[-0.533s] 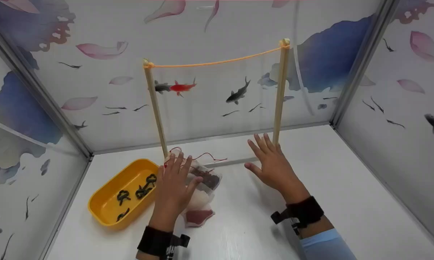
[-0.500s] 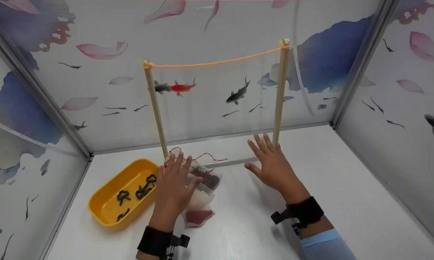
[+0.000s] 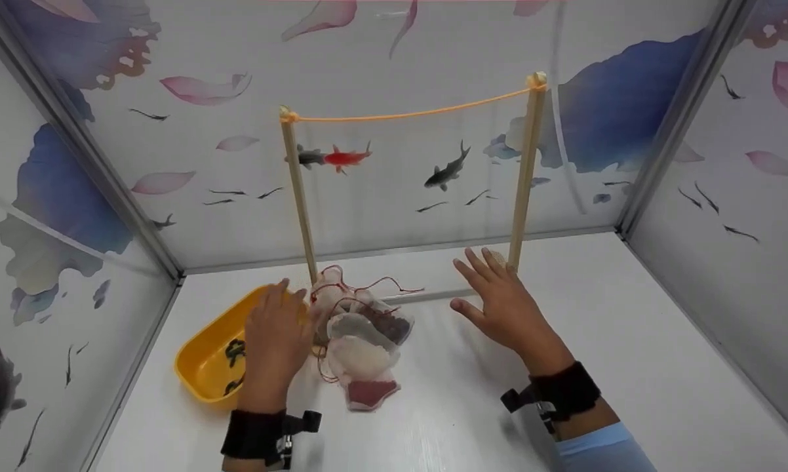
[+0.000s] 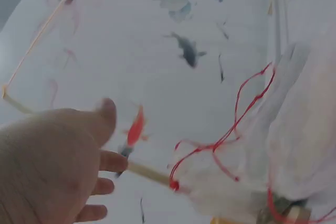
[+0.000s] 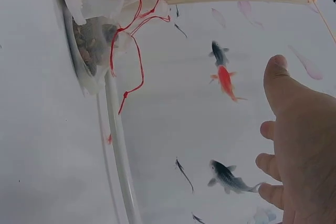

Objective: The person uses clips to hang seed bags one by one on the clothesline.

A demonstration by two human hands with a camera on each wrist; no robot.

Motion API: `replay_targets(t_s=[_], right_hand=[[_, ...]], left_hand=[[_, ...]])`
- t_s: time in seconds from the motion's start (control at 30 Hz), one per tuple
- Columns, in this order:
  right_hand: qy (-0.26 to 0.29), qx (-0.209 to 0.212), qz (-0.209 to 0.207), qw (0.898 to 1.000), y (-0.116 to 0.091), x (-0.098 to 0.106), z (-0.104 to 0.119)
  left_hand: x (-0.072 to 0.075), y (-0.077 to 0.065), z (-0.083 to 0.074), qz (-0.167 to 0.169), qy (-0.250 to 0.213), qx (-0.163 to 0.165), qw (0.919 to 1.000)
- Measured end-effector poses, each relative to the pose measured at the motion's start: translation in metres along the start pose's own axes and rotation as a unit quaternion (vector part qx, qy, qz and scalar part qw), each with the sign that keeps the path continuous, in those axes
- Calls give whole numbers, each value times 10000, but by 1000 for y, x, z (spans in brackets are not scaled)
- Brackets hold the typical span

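Note:
My left hand (image 3: 276,351) hovers over the right part of the yellow tray (image 3: 194,380), fingers loose and holding nothing. Part of the tray and some of the small dark green pieces (image 3: 235,352) in it are hidden behind it. Beside the hand lies a pile of translucent white drawstring pouches (image 3: 361,354) with red cords (image 5: 131,61); their contents look dark or reddish. My right hand (image 3: 505,314), fingers spread, holds nothing and is near the foot of the right wooden post (image 3: 526,177). In the left wrist view, the left thumb and fingers stand apart.
An orange string (image 3: 400,117) runs between the right post and the left wooden post (image 3: 299,196). A pale base bar (image 3: 427,295) crosses between the posts' feet. Printed wall panels (image 3: 381,216) with fish and petals enclose the white table (image 3: 630,367).
My left hand has moved left, from over the pouches to over the tray, uncovering more of the pile. The head view has shifted a little; the right hand keeps its pose.

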State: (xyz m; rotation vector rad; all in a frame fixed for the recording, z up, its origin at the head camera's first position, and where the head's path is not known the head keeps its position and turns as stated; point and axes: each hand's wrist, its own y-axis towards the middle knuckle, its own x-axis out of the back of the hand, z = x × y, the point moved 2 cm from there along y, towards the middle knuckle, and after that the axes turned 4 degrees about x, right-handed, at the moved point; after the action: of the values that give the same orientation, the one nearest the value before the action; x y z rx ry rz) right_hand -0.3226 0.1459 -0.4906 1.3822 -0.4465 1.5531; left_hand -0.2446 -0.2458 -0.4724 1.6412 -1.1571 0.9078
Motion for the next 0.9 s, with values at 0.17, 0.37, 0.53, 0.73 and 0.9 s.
replay_targets(t_s=[0.17,0.37,0.53,0.73,0.9], right_hand=[[271,382,117,9988,2,-8,18],[390,1039,454,9928,10,-27,53],[548,1306,765,9870,15,-41,76],[601,1638,1085,9787,18,-50,89],[564,1855,1312,9722,20,-50,89]], left_hand=[[14,2,57,819,73,937,9922],[11,-2,110,1444,-232,1844,9719],[-7,-3,125,1627,-315,1960,9665],[-18,-6,127,1530,-211,1977,9680],[-17,-4,125,1388,-180,1941,9710]])
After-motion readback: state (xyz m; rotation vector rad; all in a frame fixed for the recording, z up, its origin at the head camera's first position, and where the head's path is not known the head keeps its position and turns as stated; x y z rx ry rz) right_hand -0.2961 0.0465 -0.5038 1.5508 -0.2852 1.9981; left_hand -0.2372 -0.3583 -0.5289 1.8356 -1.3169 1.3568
